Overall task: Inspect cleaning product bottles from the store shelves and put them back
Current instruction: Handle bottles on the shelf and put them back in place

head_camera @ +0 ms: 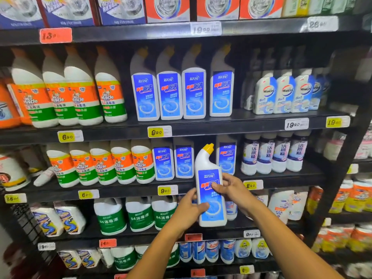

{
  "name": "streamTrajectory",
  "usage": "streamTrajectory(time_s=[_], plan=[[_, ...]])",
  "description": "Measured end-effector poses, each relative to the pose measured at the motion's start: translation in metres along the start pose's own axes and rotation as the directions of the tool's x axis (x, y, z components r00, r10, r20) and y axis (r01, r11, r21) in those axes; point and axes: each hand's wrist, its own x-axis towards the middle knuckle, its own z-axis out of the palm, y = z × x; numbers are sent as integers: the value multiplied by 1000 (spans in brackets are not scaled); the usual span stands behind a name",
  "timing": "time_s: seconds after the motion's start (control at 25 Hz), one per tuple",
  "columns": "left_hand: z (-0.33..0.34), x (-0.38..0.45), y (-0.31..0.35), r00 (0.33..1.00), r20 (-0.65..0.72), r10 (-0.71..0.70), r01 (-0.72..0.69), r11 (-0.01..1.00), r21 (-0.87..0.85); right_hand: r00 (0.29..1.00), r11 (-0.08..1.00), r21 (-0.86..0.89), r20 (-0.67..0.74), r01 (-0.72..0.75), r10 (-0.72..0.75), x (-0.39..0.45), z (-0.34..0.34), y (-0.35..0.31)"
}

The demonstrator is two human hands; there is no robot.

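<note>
Left hand (190, 206): we see it curled round the lower left side of the bottle, the thumb lying across the front of the label near the base.
Bottle (209, 190): white, with a blue label and a yellow cap (208, 148); we hold it upright in front of the shelves, its long axis nearly vertical, the angled neck leaning to the right.
Right hand (229, 187): its fingers pinch the right edge at the middle of the label; how far they wrap behind we cannot tell.
Empty slot (205, 158): just behind the bottle's neck and farther away, between two same-label bottles in the row (173, 164).
Coming move, we judge: to put it back, the bottle goes up and away from us, kept upright; both hands are equally near.
</note>
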Motion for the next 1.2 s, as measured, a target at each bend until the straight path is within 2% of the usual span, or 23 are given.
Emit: streamTrajectory(time_s=[0.16,0.32,0.48,0.6,0.72,0.76,0.92,1.08,1.2], plan=[[8,37,17,996,-75,-39,38,999,-13,999,1000,4,-46,-18,19,40,-12,-2],[15,71,35,972,-234,-2,27,994,105,995,999,30,-93,39,-36,79,-16,-8],[23,95,46,945,-328,0,51,988,147,985,993,-6,-126,120,-120,104,-16,-7],[31,102,48,937,-350,-11,48,994,98,974,978,-144,-148,151,-172,110,-19,-6],[35,110,51,929,-369,-24,68,992,106,956,866,-484,-177,123,-234,114,-28,-13],[36,113,52,927,-373,-29,79,990,120,950,836,-537,-187,116,-252,116,-30,-16],[38,121,56,928,-370,-34,105,979,175,924,840,-530,-251,118,-289,121,-25,-19],[36,123,49,921,-390,1,69,984,166,913,860,-496,-283,123,-293,123,-12,-9],[28,120,42,940,-342,12,42,988,150,901,849,-517,-310,108,-304,127,-6,-5]])
